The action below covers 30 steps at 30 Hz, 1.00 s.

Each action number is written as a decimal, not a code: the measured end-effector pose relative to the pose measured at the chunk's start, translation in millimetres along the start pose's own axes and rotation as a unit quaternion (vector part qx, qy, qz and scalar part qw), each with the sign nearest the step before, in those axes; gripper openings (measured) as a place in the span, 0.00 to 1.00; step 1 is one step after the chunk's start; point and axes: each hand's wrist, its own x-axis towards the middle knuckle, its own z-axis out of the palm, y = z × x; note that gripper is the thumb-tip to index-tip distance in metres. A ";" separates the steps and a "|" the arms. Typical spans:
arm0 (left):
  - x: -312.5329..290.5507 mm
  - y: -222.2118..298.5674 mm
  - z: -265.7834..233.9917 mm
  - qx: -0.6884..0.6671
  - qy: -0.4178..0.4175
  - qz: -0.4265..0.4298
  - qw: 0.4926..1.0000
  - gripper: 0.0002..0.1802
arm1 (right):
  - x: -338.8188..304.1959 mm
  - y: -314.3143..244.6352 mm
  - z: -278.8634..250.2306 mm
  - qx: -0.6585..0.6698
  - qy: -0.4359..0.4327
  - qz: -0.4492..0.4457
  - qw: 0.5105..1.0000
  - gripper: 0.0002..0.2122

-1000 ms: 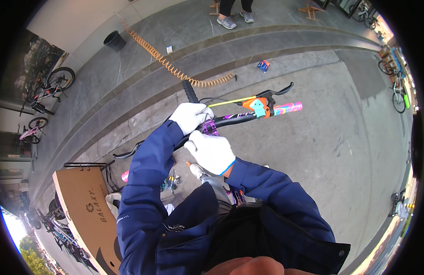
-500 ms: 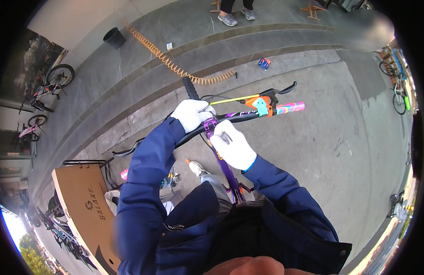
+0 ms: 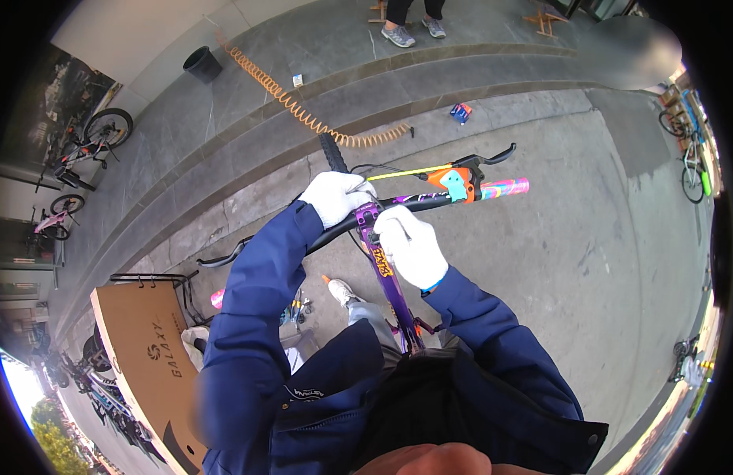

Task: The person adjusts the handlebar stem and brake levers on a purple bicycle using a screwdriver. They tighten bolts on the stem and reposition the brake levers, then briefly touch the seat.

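Observation:
Between my legs stands a bicycle with a purple frame (image 3: pixel 392 294) and a black handlebar (image 3: pixel 420 203) fixed in a purple stem (image 3: pixel 367 218). My left hand (image 3: pixel 335 198), in a white glove, is closed on the handlebar just left of the stem. At the stem's right side, my right hand (image 3: pixel 412 248), also white-gloved, has its fingers pinched together; what they hold, if anything, is hidden. Toward the right end of the bar are an orange and turquoise piece (image 3: pixel 457 184), a black brake lever (image 3: pixel 493 155) and a multicoloured grip (image 3: pixel 505 188).
An orange coiled hose (image 3: pixel 303 115) hangs over the steps ahead, near a black bucket (image 3: pixel 201 65). A large cardboard box (image 3: pixel 137 340) stands at left; tools (image 3: pixel 297 307) lie by my foot. A person (image 3: pixel 414 20) stands on the upper step. Other bicycles (image 3: pixel 691 166) line both sides.
My right hand has shifted slightly down and right along the stem, uncovering more of the frame tube with yellow lettering. My left hand keeps its place on the handlebar.

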 end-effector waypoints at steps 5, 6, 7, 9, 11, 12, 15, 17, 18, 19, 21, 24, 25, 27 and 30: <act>0.5 3.9 -0.2 0.053 0.002 -0.006 0.999 0.11 | 11.1 7.0 -30.3 0.270 -0.013 0.113 0.956 0.11; 0.5 4.7 -0.6 0.046 0.001 -0.004 0.999 0.11 | 9.9 7.7 -29.6 0.286 -0.053 0.088 0.953 0.10; 0.3 5.0 -0.8 0.038 -0.003 -0.010 0.999 0.11 | 5.7 7.6 -24.2 0.294 -0.060 0.090 0.950 0.08; 0.4 4.5 -1.1 0.039 -0.005 -0.016 0.999 0.11 | 2.2 5.2 -10.8 0.288 -0.064 0.122 0.948 0.05; 3.6 2.5 -1.4 0.031 -0.004 -0.011 0.999 0.10 | -4.1 -3.6 2.9 0.014 -0.038 -0.001 0.999 0.09; 4.3 0.6 -0.7 0.022 -0.003 -0.002 1.000 0.10 | -6.8 -9.6 14.6 -0.123 -0.016 -0.075 0.989 0.12; 3.9 -4.9 1.8 -0.002 0.001 -0.004 1.000 0.11 | 5.8 -26.8 67.0 -0.327 -0.038 -0.100 0.939 0.24; 4.0 -6.1 2.3 -0.021 -0.002 -0.014 1.000 0.11 | 11.8 -30.8 79.9 -0.339 -0.037 -0.117 0.933 0.25; 3.8 -5.8 1.2 -0.021 -0.006 -0.016 1.000 0.10 | 13.4 -30.5 80.9 -0.325 -0.050 -0.105 0.938 0.25; 3.4 -5.2 0.1 -0.021 -0.009 -0.027 0.999 0.10 | 13.8 -27.9 76.1 -0.321 -0.037 -0.129 0.938 0.22; 1.3 -3.1 -0.9 -0.004 -0.004 -0.022 1.000 0.10 | 6.0 -20.2 54.0 -0.299 0.012 -0.172 0.939 0.15; -0.6 -0.6 -2.1 0.005 0.003 -0.007 1.000 0.10 | 4.8 -7.8 16.8 -0.257 0.057 -0.220 0.939 0.08; -1.1 -0.2 -1.2 -0.004 0.003 -0.011 1.000 0.10 | 7.5 -4.5 4.9 -0.169 0.043 -0.194 0.965 0.08; -1.0 0.5 -0.5 -0.023 -0.002 -0.026 0.999 0.11 | 8.6 -2.7 -17.7 0.210 -0.027 0.109 0.971 0.13; -0.4 1.1 -0.3 0.004 -0.002 -0.017 1.000 0.11 | 13.4 -2.7 -28.8 0.320 0.021 0.137 0.937 0.13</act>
